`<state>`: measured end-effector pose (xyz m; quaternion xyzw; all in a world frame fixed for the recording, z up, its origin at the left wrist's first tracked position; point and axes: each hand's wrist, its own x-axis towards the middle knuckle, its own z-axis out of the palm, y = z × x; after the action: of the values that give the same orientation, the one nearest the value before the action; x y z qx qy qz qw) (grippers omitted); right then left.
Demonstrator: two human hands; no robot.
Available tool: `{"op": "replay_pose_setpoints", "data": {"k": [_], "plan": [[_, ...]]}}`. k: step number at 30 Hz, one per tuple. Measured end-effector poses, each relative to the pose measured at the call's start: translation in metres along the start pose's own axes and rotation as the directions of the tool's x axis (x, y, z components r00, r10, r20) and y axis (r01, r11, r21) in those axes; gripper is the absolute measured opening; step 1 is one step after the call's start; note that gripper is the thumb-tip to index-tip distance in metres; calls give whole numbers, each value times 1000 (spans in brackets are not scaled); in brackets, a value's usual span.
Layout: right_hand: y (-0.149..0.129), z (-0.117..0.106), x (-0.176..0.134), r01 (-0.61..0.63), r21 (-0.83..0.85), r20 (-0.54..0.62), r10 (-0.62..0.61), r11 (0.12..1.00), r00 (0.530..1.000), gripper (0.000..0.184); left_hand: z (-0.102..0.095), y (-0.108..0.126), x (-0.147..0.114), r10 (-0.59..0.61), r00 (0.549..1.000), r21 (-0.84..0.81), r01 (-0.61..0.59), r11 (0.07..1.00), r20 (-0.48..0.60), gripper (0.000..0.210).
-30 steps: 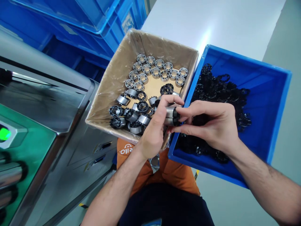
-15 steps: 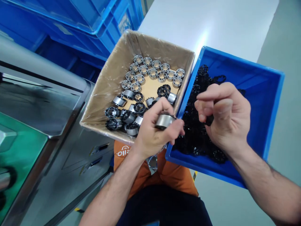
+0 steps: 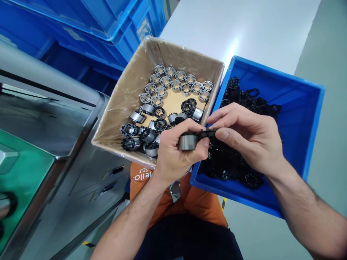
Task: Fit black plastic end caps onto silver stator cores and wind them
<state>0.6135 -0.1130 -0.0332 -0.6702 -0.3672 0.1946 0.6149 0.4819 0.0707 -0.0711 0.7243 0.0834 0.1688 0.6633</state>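
Note:
My left hand (image 3: 176,146) is closed round a silver metal ring-shaped core (image 3: 188,142) at the front edge of the cardboard box. Between the thumb and fingers of my right hand (image 3: 246,137) is a small black plastic piece (image 3: 207,133), pinched right beside the core. The tips of my left hand are also close to the black piece; whether it touches the core I cannot tell. Bare metal cores (image 3: 176,86) stand in rows in the box, and cores with black plastic ends (image 3: 148,134) lie loosely nearer me.
The plastic-lined cardboard box (image 3: 121,86) adjoins a blue bin (image 3: 300,119) holding many black plastic pieces (image 3: 252,180). Behind them is a white table (image 3: 244,25). Stacked blue crates (image 3: 108,21) stand at the upper left, beside a metal machine (image 3: 54,94) with a green surface.
My right hand has moved left from above the blue bin and now meets my left hand with the black piece. The metal core has turned upright in my left hand.

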Motion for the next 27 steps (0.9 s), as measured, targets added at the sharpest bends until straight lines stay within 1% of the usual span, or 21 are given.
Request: {"op": "replay_pose_setpoints", "data": {"k": [3,4,5,7,8,9,10,12,14,16,18,20,22,24,27], "plan": [[1,-2,2,-6,46,38,4,999,999,15,-1,-7,2,-36,999,-64,36,997,11,34],[1,-2,2,-8,59,31,6,998,999,15,-2,-9,3,-78,997,-115,78,990,7,41],[2,-2,2,-10,72,16,9,997,1000,15,-2,-11,4,-147,989,-180,146,973,8,50],[3,-1,1,-7,85,-18,8,996,1000,15,-2,-13,7,-307,950,-321,308,896,57,64],[4,-1,0,7,79,-24,-5,997,1000,17,-3,-13,9,-364,926,-372,374,849,100,67],[6,0,-1,28,67,-24,-26,997,999,20,-3,-13,9,-398,906,-404,421,812,143,67],[7,1,-2,52,50,-22,-51,997,998,24,-2,-12,9,-406,897,-422,441,792,174,64],[12,4,-4,86,26,-39,-85,996,996,33,-1,-9,7,-388,904,-429,427,796,180,58],[16,8,-6,82,25,-66,-80,996,995,47,1,-6,3,-386,910,-430,412,804,150,61],[20,11,-7,65,30,-62,-63,997,996,59,3,-5,-1,-397,907,-441,415,796,137,62],[23,12,-6,64,28,-32,-63,998,998,58,4,-5,-2,-392,905,-465,421,778,163,57],[24,12,-5,82,30,-21,-81,996,996,53,3,-6,-2,-360,915,-492,402,772,184,50],[24,12,-3,101,40,-37,-100,994,994,52,1,-6,-1,-329,924,-511,382,770,196,45],[24,14,-3,101,57,-50,-98,993,994,55,0,-7,-1,-308,929,-513,369,775,204,42],[25,22,-6,88,49,-79,-84,995,993,52,0,-9,-2,-283,932,-492,360,793,224,46]]}}
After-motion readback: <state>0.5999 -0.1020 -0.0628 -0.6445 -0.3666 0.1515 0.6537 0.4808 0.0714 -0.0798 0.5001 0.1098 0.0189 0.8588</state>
